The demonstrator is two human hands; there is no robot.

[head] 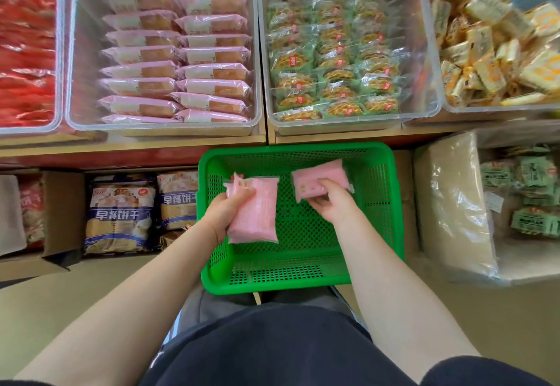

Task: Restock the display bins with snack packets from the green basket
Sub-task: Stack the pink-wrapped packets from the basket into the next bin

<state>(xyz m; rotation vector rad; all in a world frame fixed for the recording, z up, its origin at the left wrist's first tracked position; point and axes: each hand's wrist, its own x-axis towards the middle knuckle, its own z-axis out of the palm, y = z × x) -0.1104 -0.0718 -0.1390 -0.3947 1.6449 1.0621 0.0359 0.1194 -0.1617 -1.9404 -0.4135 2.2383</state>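
Taking the green basket (pixel 303 267) as your landmark and working from left to right: up and far to its left a clear bin (pixel 59 52) holds red packets (pixel 27 61), and next to that, still up and left of the basket, the pink-packet bin (pixel 256 52) carries two neat rows of pink packets (pixel 178 58). Level with the basket's left wall, cardboard boxes (pixel 60 213) hold large blue-and-white biscuit bags (pixel 119 216). Over the basket's left part your left hand (pixel 225 211) has its fingers curled around a pink packet (pixel 256 210), gripping it at the packet's left edge so that it stands lengthwise above the mesh floor. Over the basket's right part your right hand (pixel 331 201) grips a second pink packet (pixel 319 181), fingers folded over its near edge, and the packet sits toward the basket's far wall. Directly above the basket, on the shelf, a clear bin (pixel 424 52) is filled with green waffle packets (pixel 333 67). Up and right of the basket another bin (pixel 448 104) is heaped with yellow snack packets (pixel 491 52). Just right of the basket a plastic-lined box (pixel 448 204) holds small green packets (pixel 530 191).
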